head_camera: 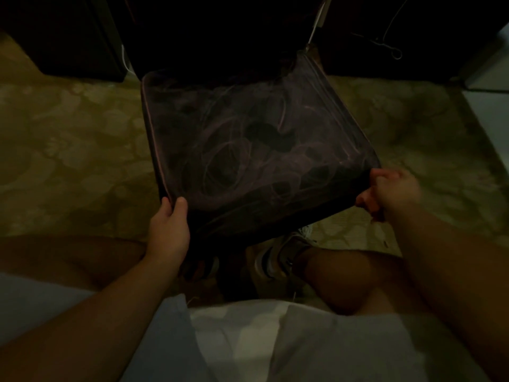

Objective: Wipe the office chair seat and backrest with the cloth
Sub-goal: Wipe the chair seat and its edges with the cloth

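The scene is dim. The office chair seat (256, 150) is dark with faint purple swirls and fills the centre of the head view. Behind it, the backrest (220, 31) is almost black. My left hand (169, 230) grips the seat's near left corner, thumb on top and fingers under the edge. At the near right corner, my right hand (391, 193) has its fingers curled round the seat's edge. I cannot make out a cloth in either hand.
A patterned olive carpet (68, 150) surrounds the chair. Dark furniture (68, 37) stands at the back left, with thin cables (391, 48) at the back right. My knees, white shirt (275, 340) and a sneaker (278, 257) lie below the seat's front edge.
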{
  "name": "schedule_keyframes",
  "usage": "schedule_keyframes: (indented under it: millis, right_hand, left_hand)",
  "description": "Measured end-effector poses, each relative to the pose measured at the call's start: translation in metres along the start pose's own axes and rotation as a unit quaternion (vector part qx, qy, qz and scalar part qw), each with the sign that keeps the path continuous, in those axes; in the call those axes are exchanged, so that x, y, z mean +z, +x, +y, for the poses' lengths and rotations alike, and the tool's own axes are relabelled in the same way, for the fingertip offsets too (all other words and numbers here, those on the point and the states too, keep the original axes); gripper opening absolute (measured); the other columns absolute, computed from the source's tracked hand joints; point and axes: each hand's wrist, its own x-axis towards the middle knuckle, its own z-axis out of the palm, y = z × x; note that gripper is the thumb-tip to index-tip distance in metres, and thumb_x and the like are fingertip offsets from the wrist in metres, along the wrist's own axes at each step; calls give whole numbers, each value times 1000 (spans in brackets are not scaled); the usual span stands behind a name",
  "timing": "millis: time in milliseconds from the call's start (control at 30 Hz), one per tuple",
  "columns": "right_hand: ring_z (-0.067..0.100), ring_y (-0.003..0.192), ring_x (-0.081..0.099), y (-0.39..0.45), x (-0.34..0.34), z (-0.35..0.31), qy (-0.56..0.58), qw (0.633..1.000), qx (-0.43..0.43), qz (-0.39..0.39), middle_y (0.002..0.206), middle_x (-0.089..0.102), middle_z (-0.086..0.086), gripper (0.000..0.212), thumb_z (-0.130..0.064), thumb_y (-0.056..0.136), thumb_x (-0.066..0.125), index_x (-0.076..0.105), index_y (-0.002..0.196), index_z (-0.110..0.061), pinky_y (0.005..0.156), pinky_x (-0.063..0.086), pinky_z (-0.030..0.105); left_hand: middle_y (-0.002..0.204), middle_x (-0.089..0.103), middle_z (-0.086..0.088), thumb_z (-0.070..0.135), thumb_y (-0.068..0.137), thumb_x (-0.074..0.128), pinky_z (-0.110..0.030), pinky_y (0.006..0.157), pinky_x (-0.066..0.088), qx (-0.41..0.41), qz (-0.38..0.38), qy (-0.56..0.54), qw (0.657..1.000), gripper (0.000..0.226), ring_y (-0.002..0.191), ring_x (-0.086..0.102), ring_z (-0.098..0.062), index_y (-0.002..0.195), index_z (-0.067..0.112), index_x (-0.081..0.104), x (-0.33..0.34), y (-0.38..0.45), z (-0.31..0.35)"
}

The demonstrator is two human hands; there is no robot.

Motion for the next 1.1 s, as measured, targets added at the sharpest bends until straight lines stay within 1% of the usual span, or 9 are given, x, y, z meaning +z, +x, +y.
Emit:
schedule_keyframes:
  millis: [167, 267, 433, 533, 633, 700, 867, 1000, 1100]
  right_hand:
    - [32, 63, 72, -15, 20, 8, -90, 994, -63, 18, 76, 68, 8, 8, -33, 92, 50, 53, 99, -34, 59, 61, 46]
    - [22, 75, 62, -34, 29, 14, -213, 961, -163, -74, 79, 55, -7, 14, -35, 88, 49, 55, 95, -24, 66, 44, 27]
    - [31, 48, 70, -31, 22, -3, -23, 999, -34, -23, 66, 71, 19, 28, -10, 95, 42, 62, 113, -20, 43, 56, 48]
    - [36, 58, 70, -43, 34, 3, -89, 992, -93, -16, 84, 69, 18, 22, -19, 94, 44, 54, 97, -38, 44, 58, 50]
    - [31, 78, 66, -78, 51, 8, -213, 962, -162, -55, 93, 62, 8, 8, -25, 93, 51, 55, 93, -33, 66, 58, 42]
    - [23, 75, 64, -85, 54, 9, -204, 965, -154, -56, 88, 62, 4, 3, -21, 96, 60, 57, 96, -22, 69, 49, 34]
    - [28, 59, 76, -78, 51, -1, -34, 998, -38, -24, 83, 77, 13, 17, -19, 103, 51, 62, 109, -31, 43, 56, 36]
    - [25, 73, 71, -101, 71, 8, -117, 986, -114, -19, 87, 69, 2, 3, -35, 90, 56, 54, 91, -37, 70, 60, 43]
    - [12, 73, 59, -108, 69, 8, -239, 948, -174, -117, 83, 59, -3, 20, -17, 94, 66, 50, 83, -24, 61, 39, 28]
  left_hand:
    - [135, 57, 10, 31, 110, 49, -25, 105, 36, -3, -17, -15, 1000, 46, 125, 53, -12, 155, 20, 50, 2, -6, 1]
    - [140, 60, 8, 36, 108, 52, -32, 112, 41, -18, -24, -29, 999, 49, 128, 57, -16, 154, 22, 52, 0, -4, 4]
    - [137, 66, 8, 55, 92, 56, -47, 113, 47, -48, -45, -62, 996, 62, 125, 63, -21, 149, 32, 56, -3, -5, 7]
    - [143, 64, 8, 66, 77, 64, -50, 115, 45, -37, -53, -76, 995, 83, 130, 61, -20, 153, 33, 51, -3, -3, -3]
    - [144, 64, 7, 62, 73, 69, -49, 115, 46, -51, -59, -104, 992, 91, 130, 62, -20, 156, 29, 47, -2, -4, 0]
    - [140, 66, 6, 56, 77, 69, -48, 113, 48, -58, -53, -122, 989, 84, 127, 64, -20, 153, 27, 52, -3, -8, 8]
    - [145, 64, 2, 54, 80, 69, -51, 112, 48, -88, -59, -146, 984, 81, 131, 61, -24, 155, 27, 49, -6, -7, 7]
    - [137, 68, 6, 44, 94, 64, -49, 110, 50, -58, -89, -129, 986, 55, 126, 64, -21, 148, 33, 58, -3, -15, 3]
    - [137, 67, 7, 40, 99, 61, -48, 113, 48, -57, -83, -125, 987, 55, 126, 63, -20, 152, 29, 53, -2, -17, 5]
